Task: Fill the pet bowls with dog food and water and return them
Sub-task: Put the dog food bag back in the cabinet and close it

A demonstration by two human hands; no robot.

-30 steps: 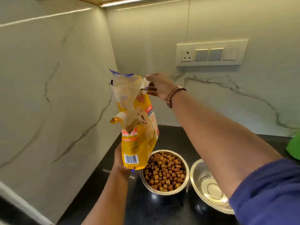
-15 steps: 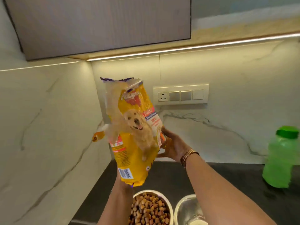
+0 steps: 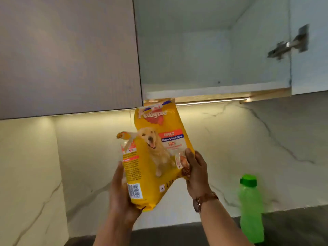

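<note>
Bag: a yellow plastic dog food bag (image 3: 156, 153) printed with a golden dog is held upright in mid-air, its folded top just below the lower edge of the open white wall cabinet (image 3: 204, 59)
Long axis: near vertical, leaning slightly right at the top, so the top points at the cabinet's open shelf
Left hand (image 3: 122, 197): cupped under the bag's lower left corner, its fingers hidden behind the bag and the thumb pressed on the side panel
Right hand (image 3: 197, 173): wrapped on the bag's lower right edge, thumb on the printed front, fingers curled behind; a brown wristwatch (image 3: 204, 201) is worn
Key relation: the shelf lies above and slightly right of both hands; the right hand is judged the nearer to the opening
Step judged: the bag is being put away after filling; a lift up and in is called for
Bowls: not seen
Elsewhere: a green plastic bottle with a green cap (image 3: 251, 208) stands on the dark table (image 3: 292, 226), well right of the bag
</note>
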